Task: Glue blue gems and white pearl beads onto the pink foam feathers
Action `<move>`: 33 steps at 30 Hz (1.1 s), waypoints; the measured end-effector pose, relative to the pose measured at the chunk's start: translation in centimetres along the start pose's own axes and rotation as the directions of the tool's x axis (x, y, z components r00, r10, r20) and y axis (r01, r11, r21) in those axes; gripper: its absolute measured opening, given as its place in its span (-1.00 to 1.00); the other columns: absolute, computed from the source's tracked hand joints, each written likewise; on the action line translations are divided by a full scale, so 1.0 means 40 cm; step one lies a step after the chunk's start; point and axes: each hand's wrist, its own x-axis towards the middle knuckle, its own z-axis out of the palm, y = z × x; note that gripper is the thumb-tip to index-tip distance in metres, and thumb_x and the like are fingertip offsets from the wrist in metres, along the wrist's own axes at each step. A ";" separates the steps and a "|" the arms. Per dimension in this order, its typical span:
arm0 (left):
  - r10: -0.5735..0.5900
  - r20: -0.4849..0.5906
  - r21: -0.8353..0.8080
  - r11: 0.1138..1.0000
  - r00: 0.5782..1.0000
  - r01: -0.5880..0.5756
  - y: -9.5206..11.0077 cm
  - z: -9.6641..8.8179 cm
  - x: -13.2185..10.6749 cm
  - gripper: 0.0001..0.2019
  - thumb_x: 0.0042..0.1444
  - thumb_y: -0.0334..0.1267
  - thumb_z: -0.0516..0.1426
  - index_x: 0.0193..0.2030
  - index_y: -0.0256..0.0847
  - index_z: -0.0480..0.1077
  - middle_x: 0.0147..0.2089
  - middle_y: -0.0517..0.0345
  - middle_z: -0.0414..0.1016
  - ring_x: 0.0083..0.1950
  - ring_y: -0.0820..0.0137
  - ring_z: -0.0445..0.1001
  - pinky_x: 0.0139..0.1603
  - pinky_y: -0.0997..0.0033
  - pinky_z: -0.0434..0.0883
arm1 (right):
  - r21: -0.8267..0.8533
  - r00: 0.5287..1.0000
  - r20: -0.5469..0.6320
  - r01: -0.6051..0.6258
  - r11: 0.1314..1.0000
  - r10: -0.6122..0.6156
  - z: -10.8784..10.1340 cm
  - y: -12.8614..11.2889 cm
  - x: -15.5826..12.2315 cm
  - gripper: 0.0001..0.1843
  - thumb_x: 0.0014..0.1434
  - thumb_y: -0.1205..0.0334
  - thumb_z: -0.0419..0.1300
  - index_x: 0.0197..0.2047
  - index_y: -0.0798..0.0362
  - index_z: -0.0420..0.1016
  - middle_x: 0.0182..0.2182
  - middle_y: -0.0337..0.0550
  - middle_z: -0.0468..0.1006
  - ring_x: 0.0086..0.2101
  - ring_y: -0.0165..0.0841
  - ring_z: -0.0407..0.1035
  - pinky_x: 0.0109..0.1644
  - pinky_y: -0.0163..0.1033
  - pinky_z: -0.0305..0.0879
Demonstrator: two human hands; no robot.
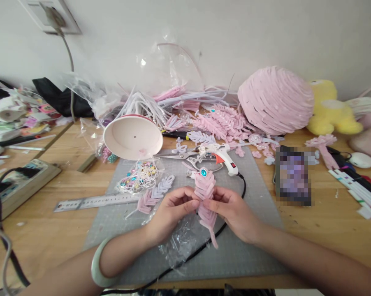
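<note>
Both of my hands grip a pink pipe-cleaner feather (205, 187) upright over the grey cutting mat (253, 230). A blue gem sits near its top, and a stem hangs from its lower end. My left hand (176, 209) pinches its left edge; my right hand (233, 209) pinches the right edge, thumbs close together at the middle. Just behind it lie a white glue gun (227, 158) with an orange trigger and a pair of scissors (185, 156). Left of my left hand rests another feather (154, 193), pink and pale lilac.
A metal ruler (93, 202), a bag of beads (139, 176) and a white bowl (133, 137) stand to the left. The glue gun's black cord (200, 248) crosses the mat. A phone (293, 176) lies right; a pink wrapped ball (276, 100) and a yellow plush toy (330, 109) sit behind.
</note>
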 end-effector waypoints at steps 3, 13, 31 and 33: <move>-0.006 0.032 -0.024 1.000 0.999 0.007 -0.001 -0.006 0.001 -0.83 -0.03 -0.20 0.29 -0.44 -0.26 0.47 -0.41 0.20 0.42 -0.37 0.47 0.31 -0.31 0.50 0.22 | -0.038 0.999 0.026 0.022 0.999 -0.021 0.001 -0.006 -0.003 -0.78 -0.09 0.20 0.38 -0.33 0.06 0.55 -0.41 -0.25 0.55 -0.38 -0.43 0.37 -0.23 -0.29 0.27; -0.075 0.026 0.020 0.997 0.997 0.074 -0.004 -0.009 0.004 -0.73 -0.06 -0.09 0.30 -0.45 -0.28 0.44 -0.49 0.21 0.36 -0.42 0.47 0.26 -0.33 0.49 0.20 | -0.059 0.999 0.030 0.047 0.997 -0.045 -0.005 -0.010 -0.002 -0.78 -0.07 0.18 0.37 -0.33 0.06 0.54 -0.43 -0.25 0.55 -0.39 -0.41 0.40 -0.25 -0.27 0.29; -0.032 0.015 0.086 0.996 0.999 0.030 -0.001 0.001 0.004 -0.77 0.00 -0.15 0.26 -0.41 -0.27 0.38 -0.48 0.24 0.32 -0.42 0.50 0.23 -0.36 0.53 0.20 | -0.051 0.998 -0.032 0.050 0.997 -0.052 -0.009 -0.004 0.005 -0.76 -0.06 0.15 0.37 -0.31 0.04 0.51 -0.40 -0.27 0.53 -0.34 -0.42 0.39 -0.21 -0.29 0.27; -0.025 0.004 0.086 0.996 1.000 0.025 0.000 0.001 0.005 -0.76 0.02 -0.13 0.24 -0.41 -0.26 0.36 -0.49 0.25 0.31 -0.43 0.50 0.23 -0.36 0.52 0.20 | -0.014 0.999 -0.025 0.040 0.999 -0.040 -0.008 0.002 0.005 -0.75 -0.05 0.15 0.36 -0.28 0.03 0.50 -0.37 -0.27 0.53 -0.33 -0.42 0.39 -0.18 -0.28 0.27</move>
